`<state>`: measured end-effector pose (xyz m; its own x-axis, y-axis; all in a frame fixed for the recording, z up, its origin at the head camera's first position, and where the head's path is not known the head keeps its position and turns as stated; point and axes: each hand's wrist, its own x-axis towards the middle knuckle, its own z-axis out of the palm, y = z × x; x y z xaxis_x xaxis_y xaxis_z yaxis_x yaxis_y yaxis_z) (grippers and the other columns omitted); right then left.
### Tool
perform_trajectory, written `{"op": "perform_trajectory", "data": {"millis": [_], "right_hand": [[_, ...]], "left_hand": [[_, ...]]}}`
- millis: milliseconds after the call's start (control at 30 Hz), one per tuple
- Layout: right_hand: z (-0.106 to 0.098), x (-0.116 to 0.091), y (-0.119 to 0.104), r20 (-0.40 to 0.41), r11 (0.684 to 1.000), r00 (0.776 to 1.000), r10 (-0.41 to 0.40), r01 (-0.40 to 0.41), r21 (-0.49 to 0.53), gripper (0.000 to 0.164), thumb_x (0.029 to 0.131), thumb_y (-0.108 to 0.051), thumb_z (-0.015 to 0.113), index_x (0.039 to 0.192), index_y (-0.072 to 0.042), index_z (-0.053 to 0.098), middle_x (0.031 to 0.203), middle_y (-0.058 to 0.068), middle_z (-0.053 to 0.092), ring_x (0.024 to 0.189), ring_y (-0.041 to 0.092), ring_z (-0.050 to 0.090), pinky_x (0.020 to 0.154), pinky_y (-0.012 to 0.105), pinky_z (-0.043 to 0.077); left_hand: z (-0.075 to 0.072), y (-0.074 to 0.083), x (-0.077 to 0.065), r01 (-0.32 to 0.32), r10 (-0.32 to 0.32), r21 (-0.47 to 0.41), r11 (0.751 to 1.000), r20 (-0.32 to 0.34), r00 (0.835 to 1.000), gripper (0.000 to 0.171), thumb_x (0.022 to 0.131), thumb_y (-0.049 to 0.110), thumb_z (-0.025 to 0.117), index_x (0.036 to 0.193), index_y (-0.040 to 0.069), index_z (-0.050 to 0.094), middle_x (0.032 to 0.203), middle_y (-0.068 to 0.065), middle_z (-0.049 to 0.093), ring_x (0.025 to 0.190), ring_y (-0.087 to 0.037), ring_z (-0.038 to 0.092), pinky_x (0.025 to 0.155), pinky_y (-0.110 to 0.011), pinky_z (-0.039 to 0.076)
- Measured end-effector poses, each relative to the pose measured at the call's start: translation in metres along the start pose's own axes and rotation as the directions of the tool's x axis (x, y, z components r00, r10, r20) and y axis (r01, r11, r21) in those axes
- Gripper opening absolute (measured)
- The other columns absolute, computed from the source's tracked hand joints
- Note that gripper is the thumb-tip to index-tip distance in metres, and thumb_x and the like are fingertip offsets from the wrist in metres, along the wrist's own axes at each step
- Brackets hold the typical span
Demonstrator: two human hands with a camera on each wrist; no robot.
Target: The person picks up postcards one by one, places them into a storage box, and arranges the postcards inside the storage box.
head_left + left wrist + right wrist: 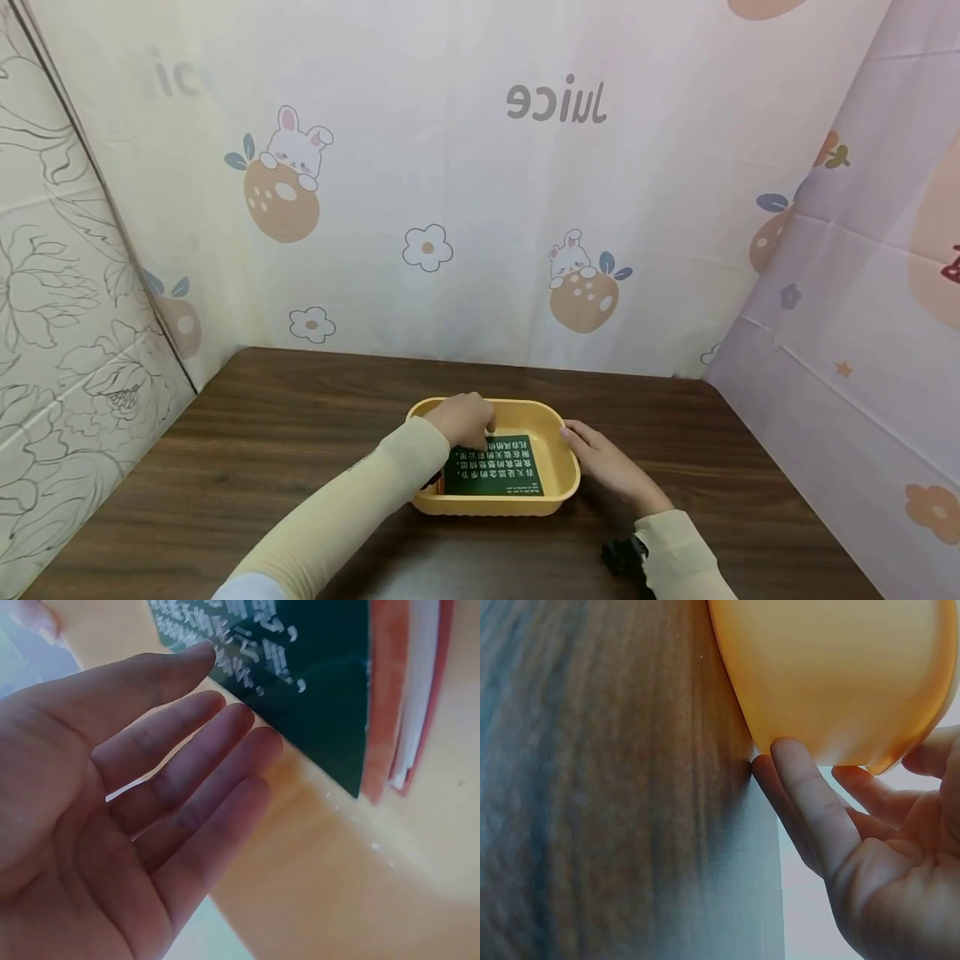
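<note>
A yellow plastic tray (495,506) with rounded corners stands on the wooden table. Inside it lies a dark green booklet (495,471) with white printed characters. An orange layer (386,697) and white pages (422,690) with a red edge show along its side in the left wrist view. My left hand (465,419) reaches over the tray's far left part. Its fingers are loosely extended, fingertips right at the booklet's edge, with the thumb overlapping the cover. My right hand (603,458) holds the tray's right end, thumb at the rim and fingers against the outer wall and underside.
The dark wooden table (300,450) extends around the tray. A printed cloth (450,167) with rabbits and flowers hangs behind it, and more patterned cloth covers both sides. A black wrist device (626,558) sits at my right sleeve.
</note>
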<state>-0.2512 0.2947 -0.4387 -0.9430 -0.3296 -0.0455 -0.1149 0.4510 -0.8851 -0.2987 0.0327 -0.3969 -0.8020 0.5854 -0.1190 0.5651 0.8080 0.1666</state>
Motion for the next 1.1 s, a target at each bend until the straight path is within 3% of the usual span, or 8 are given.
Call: {"op": "perform_trajectory", "data": {"millis": [233, 467, 867, 1100], "right_hand": [[0.000, -0.001, 0.000, -0.005, 1.000, 1.000, 0.003, -0.003, 0.000, 0.055, 0.110, -0.037, 0.039, 0.146, 0.003, 0.040, 0.134, 0.026, 0.054, 0.114, 0.032, 0.062, 0.089, 0.045, 0.055], [0.001, 0.000, 0.001, -0.013, 1.000, 1.000, 0.017, -0.017, 0.000, 0.055, 0.109, -0.039, 0.039, 0.145, 0.003, 0.042, 0.133, 0.024, 0.056, 0.112, 0.030, 0.063, 0.089, 0.045, 0.055], [0.004, 0.000, -0.003, -0.049, 0.999, 0.998, 0.030, -0.031, -0.023, 0.051, 0.110, -0.036, 0.040, 0.143, 0.001, 0.044, 0.128, 0.020, 0.059, 0.106, 0.026, 0.064, 0.089, 0.044, 0.054], [0.006, 0.000, -0.003, -0.054, 0.999, 0.998, 0.027, -0.028, -0.021, 0.051, 0.110, -0.036, 0.039, 0.143, 0.002, 0.044, 0.128, 0.021, 0.059, 0.105, 0.026, 0.064, 0.087, 0.043, 0.055]], "left_hand": [[-0.010, -0.004, -0.002, -0.005, 0.003, -0.032, 0.999, -0.067, 0.998, 0.022, 0.086, 0.022, 0.081, 0.107, 0.018, 0.078, 0.103, 0.005, 0.072, 0.085, -0.012, 0.065, 0.077, -0.032, 0.055], [-0.023, -0.008, -0.010, -0.018, 0.011, -0.074, 0.997, -0.090, 0.996, 0.024, 0.088, 0.020, 0.077, 0.112, 0.015, 0.077, 0.106, 0.003, 0.071, 0.088, -0.013, 0.065, 0.081, -0.034, 0.055], [-0.062, -0.026, -0.033, -0.050, 0.013, -0.156, 0.986, -0.227, 0.974, 0.024, 0.092, 0.021, 0.074, 0.113, 0.010, 0.075, 0.103, 0.000, 0.072, 0.094, -0.016, 0.066, 0.082, -0.033, 0.054], [-0.076, -0.038, -0.045, -0.018, -0.048, -0.251, 0.968, -0.255, 0.966, 0.024, 0.093, 0.021, 0.074, 0.115, 0.011, 0.073, 0.102, 0.000, 0.071, 0.095, -0.018, 0.066, 0.084, -0.036, 0.054]]}}
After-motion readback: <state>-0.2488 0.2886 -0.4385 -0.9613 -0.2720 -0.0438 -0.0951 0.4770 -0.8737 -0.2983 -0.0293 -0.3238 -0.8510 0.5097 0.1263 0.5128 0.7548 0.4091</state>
